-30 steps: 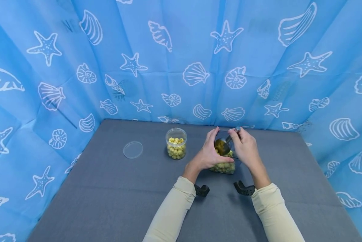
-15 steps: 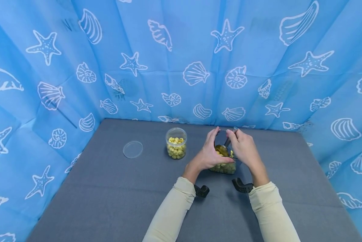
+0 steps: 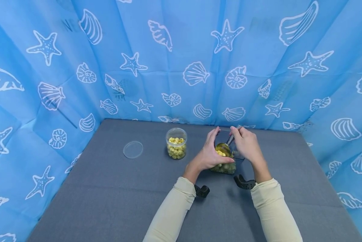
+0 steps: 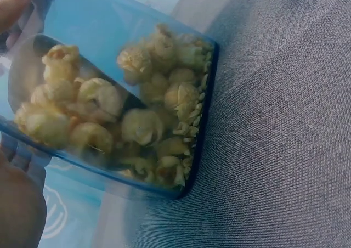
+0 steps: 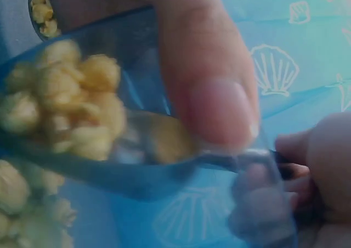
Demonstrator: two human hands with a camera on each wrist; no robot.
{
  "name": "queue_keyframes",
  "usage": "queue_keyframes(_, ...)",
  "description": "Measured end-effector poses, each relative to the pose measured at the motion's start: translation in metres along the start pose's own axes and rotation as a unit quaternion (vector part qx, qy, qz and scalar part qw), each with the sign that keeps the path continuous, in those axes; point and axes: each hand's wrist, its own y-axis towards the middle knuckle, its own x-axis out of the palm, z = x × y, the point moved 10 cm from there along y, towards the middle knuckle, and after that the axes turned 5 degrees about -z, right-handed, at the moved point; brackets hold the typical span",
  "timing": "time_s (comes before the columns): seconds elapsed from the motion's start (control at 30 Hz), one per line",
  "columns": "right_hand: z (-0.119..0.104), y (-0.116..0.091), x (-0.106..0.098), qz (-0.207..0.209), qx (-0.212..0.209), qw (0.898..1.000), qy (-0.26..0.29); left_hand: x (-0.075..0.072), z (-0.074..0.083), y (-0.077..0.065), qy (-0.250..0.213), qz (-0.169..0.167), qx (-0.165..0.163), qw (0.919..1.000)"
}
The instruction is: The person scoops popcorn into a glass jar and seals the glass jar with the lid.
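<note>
A clear square container (image 4: 126, 12) holds yellow popcorn (image 4: 142, 127) in its lower part. My left hand (image 3: 207, 154) grips it from the left, thumb along the near side and fingers at the far side. From the right, my right hand (image 3: 247, 144) pinches the handle of a metal spoon (image 3: 224, 149) whose bowl is down inside the container. In the right wrist view popcorn (image 5: 71, 100) is heaped on the spoon's bowl (image 5: 164, 138), and a thumb (image 5: 214, 94) crosses in front of it. The left wrist view shows the container's base edge over the grey cloth.
A round clear jar (image 3: 176, 143) partly filled with popcorn stands left of the container. Further left lies a clear round lid (image 3: 133, 149). A blue shell-patterned curtain (image 3: 181, 60) encloses the back and sides of the grey table (image 3: 114, 201).
The spoon's bowl dipped lower into the popcorn, then came up slightly with popcorn on it. My right hand shifted a little left, then back right. My left hand and the container stayed put.
</note>
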Motion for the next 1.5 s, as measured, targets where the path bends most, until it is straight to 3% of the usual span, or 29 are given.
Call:
queue_keyframes(0.2, 0.003, 0.009, -0.002, -0.047, 0.022, 0.998, 0.021, -0.001, 0.001, 0.0, -0.003, 0.004, 0.003, 1.0)
queue_keyframes(0.47, 0.02, 0.012, -0.014, -0.033, 0.077, 0.993, 0.083, 0.0, 0.002, -0.001, -0.013, 0.007, 0.002, 0.9999)
queue_keyframes(0.7, 0.039, 0.016, -0.009, -0.036, 0.105, 0.975, 0.192, -0.001, -0.001, 0.0, -0.018, 0.012, 0.0, 0.9998)
queue_keyframes(1.07, 0.048, 0.03, -0.001, -0.098, 0.091, 0.952, 0.275, 0.002, -0.002, 0.001, -0.025, 0.001, 0.008, 0.9996)
queue_keyframes(1.5, 0.052, 0.03, -0.004, -0.071, 0.113, 0.939, 0.317, -0.001, -0.001, 0.001, -0.013, 0.005, 0.0, 0.9999)
